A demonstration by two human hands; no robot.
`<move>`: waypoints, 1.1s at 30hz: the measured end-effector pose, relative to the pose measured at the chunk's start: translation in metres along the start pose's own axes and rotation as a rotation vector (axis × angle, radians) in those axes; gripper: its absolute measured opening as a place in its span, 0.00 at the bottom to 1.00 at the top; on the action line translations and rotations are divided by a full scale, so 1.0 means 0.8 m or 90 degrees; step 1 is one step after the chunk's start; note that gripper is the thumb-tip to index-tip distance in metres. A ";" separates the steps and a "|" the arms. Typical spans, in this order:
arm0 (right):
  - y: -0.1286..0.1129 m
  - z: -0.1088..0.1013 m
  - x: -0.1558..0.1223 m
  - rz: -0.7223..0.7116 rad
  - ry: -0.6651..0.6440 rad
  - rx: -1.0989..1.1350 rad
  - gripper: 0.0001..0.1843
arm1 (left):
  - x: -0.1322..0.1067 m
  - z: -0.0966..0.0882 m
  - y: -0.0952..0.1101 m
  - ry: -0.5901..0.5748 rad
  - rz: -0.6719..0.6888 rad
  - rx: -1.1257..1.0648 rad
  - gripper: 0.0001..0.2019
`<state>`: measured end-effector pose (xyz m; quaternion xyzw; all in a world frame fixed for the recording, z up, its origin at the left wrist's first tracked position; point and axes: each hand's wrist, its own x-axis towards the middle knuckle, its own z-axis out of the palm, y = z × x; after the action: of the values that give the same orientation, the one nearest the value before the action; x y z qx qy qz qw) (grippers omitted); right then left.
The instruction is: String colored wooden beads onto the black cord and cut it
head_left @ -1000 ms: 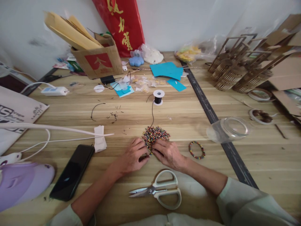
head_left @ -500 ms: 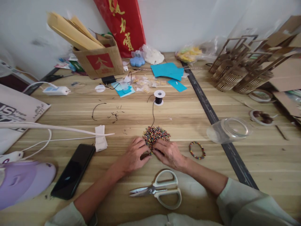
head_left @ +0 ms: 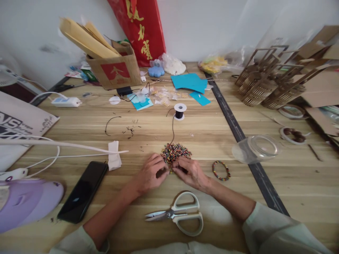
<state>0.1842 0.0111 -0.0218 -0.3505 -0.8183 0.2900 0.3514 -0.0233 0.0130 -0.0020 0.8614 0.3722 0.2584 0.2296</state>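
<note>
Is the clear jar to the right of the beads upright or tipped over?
Tipped over: the clear jar lies on its side across the dark strip, round mouth facing sideways.

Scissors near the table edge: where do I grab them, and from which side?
Take the scissors by the white handle loops, coming from the right. They lie flat with the blades pointing left, so the loops are the open end on that side.

The left hand (head_left: 150,173) has curled its fingers tighter and crept toward the near edge of the bead pile (head_left: 177,150). Its fingertips now all but meet those of the right hand (head_left: 191,173), which has nudged slightly forward too.
</note>
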 end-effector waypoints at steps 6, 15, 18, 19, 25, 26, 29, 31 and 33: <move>-0.005 -0.003 0.003 -0.016 0.009 0.050 0.07 | 0.005 0.000 -0.005 0.045 -0.044 -0.138 0.09; -0.006 -0.002 0.002 -0.066 0.023 0.078 0.08 | 0.017 0.007 0.013 -0.035 -0.218 -0.259 0.05; -0.006 -0.002 0.002 -0.065 0.021 0.075 0.08 | 0.020 0.008 0.015 -0.038 -0.234 -0.256 0.03; -0.006 -0.002 0.002 -0.064 0.019 0.074 0.07 | 0.020 0.008 0.015 -0.042 -0.237 -0.257 0.04; -0.002 0.000 0.001 -0.070 0.030 0.082 0.07 | 0.019 0.000 0.016 -0.087 -0.272 -0.330 0.05; -0.002 0.000 0.000 -0.069 0.029 0.085 0.07 | 0.018 -0.001 0.015 -0.096 -0.280 -0.355 0.07; -0.003 -0.001 0.000 -0.056 0.020 0.097 0.07 | 0.015 0.000 0.011 -0.120 -0.299 -0.429 0.10; -0.005 -0.002 0.000 -0.053 0.015 0.106 0.08 | 0.014 -0.002 0.011 -0.126 -0.307 -0.447 0.10; -0.008 -0.004 0.001 -0.058 0.017 0.112 0.09 | 0.015 -0.005 0.014 -0.122 -0.314 -0.433 0.10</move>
<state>0.1839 0.0089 -0.0153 -0.2842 -0.8001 0.3396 0.4045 -0.0128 0.0157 0.0108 0.6419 0.4377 0.2226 0.5890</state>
